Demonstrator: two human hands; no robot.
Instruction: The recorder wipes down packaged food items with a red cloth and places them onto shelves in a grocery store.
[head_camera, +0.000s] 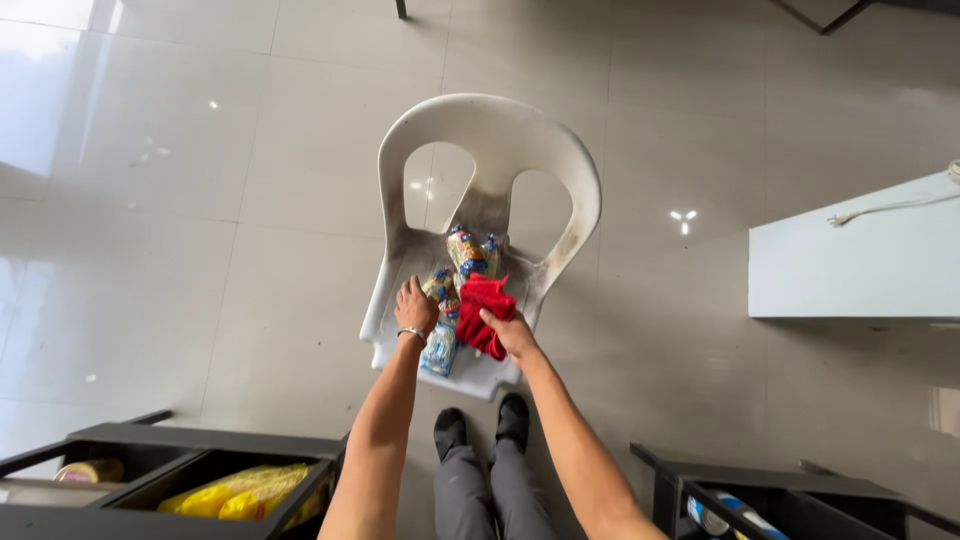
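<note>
- my left hand rested on a snack packet, fingers spread, pinning it down; no real grip
- right hand pinched the red cloth on the white plastic chair seat, beside more packets

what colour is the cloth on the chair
Red; the cloth under the right hand shows best in the head view.

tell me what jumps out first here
A white plastic chair stands mid-floor, its seat piled with clear snack packets. The right hand grips a red cloth there, while the left hand rests on the packets beside it.
</note>
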